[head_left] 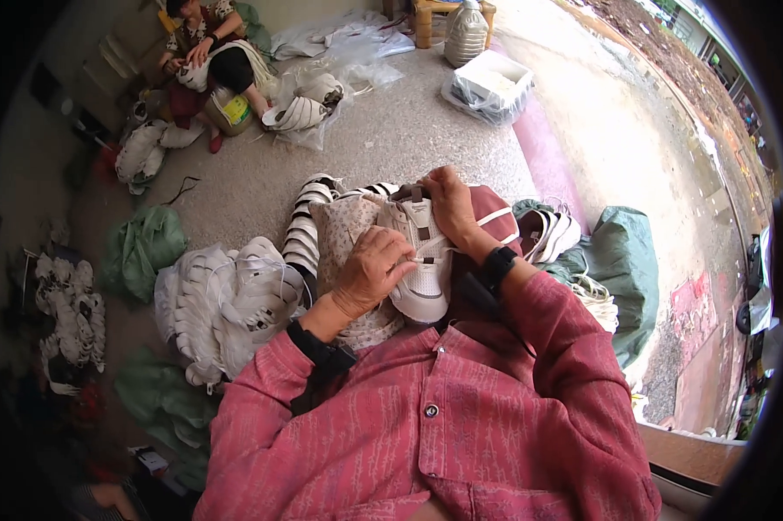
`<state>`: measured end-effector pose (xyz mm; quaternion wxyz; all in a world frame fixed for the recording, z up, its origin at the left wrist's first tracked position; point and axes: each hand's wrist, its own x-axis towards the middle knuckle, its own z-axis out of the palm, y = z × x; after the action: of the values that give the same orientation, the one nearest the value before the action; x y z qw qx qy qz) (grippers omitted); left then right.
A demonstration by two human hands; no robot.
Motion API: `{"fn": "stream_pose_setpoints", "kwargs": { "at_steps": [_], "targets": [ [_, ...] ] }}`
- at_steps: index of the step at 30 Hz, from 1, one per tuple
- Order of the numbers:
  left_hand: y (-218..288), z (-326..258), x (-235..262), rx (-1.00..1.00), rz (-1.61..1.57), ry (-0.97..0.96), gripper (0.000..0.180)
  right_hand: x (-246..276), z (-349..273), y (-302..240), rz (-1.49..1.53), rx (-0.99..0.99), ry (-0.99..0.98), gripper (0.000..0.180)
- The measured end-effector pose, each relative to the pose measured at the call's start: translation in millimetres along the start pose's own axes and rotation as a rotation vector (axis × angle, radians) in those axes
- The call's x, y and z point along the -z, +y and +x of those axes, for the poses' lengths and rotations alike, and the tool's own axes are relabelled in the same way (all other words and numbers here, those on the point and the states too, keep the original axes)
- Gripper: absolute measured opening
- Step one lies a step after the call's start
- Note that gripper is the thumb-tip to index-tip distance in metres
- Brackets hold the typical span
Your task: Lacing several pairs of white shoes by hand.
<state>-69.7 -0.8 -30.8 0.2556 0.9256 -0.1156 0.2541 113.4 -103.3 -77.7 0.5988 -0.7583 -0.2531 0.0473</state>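
A white sneaker (422,291) with a mesh toe and grey trim lies in my lap, its toe toward me. On its left, my left hand (370,271) is closed, thumb and fingertips pinched at a thin white shoelace (442,251) over the lacing area. My right hand (452,207) reaches across the far right side, its fingers closed on the shoe's collar by the tongue. The fingers partly hide what each pinches. Under the shoe are a floral cloth (346,233) and a dark red cloth (488,213).
Stacked white shoes (226,295) lie left of my lap, near a green sack (144,250). More shoes (549,233), pale laces (593,300) and another green sack (627,273) stand at right. A co-worker (209,65) sits far left; a white tub (493,85) stands farther back.
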Motion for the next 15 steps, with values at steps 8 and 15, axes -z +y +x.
{"fn": "stream_pose_setpoints", "kwargs": {
  "at_steps": [8, 15],
  "targets": [
    [-1, -1, -4, -0.033, 0.071, -0.025, 0.018, 3, -6, -8, -0.045, 0.046, 0.014, 0.014],
    [6, 5, -5, -0.055, 0.144, 0.005, 0.013, 0, -6, -8, 0.091, 0.097, 0.034, 0.02]
  ]
}}
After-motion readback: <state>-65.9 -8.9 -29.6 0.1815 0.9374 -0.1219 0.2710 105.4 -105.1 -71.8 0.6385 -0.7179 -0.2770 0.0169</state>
